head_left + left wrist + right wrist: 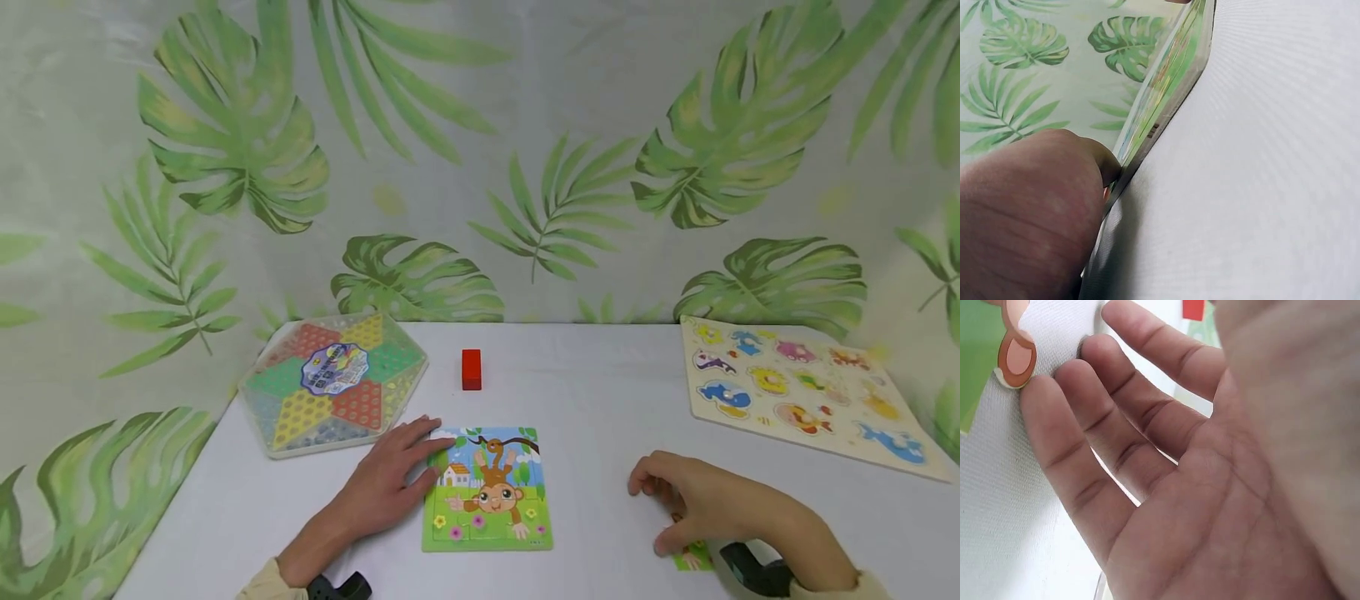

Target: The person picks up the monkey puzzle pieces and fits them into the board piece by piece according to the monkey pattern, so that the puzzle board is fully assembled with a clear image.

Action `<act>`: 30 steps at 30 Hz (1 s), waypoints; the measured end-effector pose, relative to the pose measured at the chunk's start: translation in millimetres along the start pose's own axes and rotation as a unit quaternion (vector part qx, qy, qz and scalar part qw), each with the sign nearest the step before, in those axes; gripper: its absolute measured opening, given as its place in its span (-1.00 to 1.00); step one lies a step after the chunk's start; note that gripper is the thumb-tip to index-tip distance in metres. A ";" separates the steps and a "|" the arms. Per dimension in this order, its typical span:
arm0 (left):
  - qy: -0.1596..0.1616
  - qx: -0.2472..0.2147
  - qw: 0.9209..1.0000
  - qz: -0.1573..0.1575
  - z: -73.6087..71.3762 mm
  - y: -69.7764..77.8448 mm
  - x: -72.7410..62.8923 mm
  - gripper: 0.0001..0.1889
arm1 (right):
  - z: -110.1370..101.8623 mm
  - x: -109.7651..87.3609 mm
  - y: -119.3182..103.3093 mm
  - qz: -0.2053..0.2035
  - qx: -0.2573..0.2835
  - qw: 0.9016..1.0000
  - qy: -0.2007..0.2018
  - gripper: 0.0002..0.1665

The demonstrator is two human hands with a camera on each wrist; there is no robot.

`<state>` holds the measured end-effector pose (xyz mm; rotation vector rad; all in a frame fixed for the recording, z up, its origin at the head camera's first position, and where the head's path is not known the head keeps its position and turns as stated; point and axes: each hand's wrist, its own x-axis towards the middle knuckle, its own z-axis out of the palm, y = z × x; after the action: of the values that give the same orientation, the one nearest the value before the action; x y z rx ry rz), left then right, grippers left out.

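Observation:
In the head view a square picture puzzle (491, 492) with a monkey lies flat at the middle front. My left hand (386, 479) rests along its left side, fingers extended over the upper left corner, thumb at the edge. The left wrist view shows the puzzle's side edge (1175, 94) beside the hand. My right hand (705, 500) arches palm down over a loose puzzle piece (693, 558), partly hidden beneath it. In the right wrist view the fingers are slightly bent, and one fingertip (1044, 394) meets the brown ear on the piece (979, 362).
A hexagonal Chinese checkers board (333, 383) lies at the back left. Near the back middle is a red block (471, 369). A wooden sea-animal peg puzzle (750, 408) lies at the back right. Leaf-patterned cloth (570, 100) stands behind the white table (585, 400).

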<state>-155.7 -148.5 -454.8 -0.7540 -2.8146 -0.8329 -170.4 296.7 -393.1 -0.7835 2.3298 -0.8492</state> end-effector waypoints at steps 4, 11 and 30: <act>0.000 0.003 1.000 0.002 -1.6 0.0 0.9 -0.57 | -1.3 -0.3 0.3 0.010 -0.002 1.000 0.000 -0.40; -0.001 -0.003 1.000 -0.008 -2.9 4.1 -0.6 -0.58 | -0.1 0.5 2.4 0.016 0.006 1.000 0.003 -0.44; -0.004 -0.008 1.000 -0.008 -2.4 5.5 0.1 -0.58 | -5.1 -6.9 -1.2 0.035 -0.012 0.999 0.003 -0.51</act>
<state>-153.1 -145.8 -450.1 -0.7390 -2.8280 -0.8581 -168.5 302.5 -387.0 -0.7052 2.3621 -0.7967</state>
